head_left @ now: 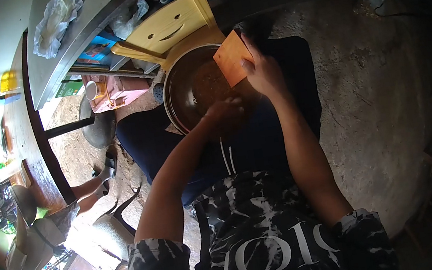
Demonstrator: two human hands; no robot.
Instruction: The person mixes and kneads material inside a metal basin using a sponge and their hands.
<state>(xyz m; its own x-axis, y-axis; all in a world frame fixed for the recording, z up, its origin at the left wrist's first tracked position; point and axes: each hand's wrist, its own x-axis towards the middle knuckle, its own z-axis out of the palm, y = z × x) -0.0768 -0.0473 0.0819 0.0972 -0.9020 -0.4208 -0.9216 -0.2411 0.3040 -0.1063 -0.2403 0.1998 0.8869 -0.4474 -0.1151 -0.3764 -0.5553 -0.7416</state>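
Observation:
In my right hand (264,74) is a flat orange-brown rectangular piece (233,59), gripped at its right edge with the thumb on its face. The piece is tilted above the right side of a wide round basin (172,105). Its material is unclear. Over the basin's lower part is my left hand (224,113), with its fingers curled. Shadow hides whatever those fingers may hold. Brown contents (211,83) show dimly inside the basin, which rests by my dark-clad knees.
A yellow wooden chair (167,27) with a smiling cut-out stands just beyond the basin. Left of it are a pink container (120,90) and a white cup (92,90). Another person (33,246) sits at the far left beside a table (37,160). Bare floor (371,96) lies on the right.

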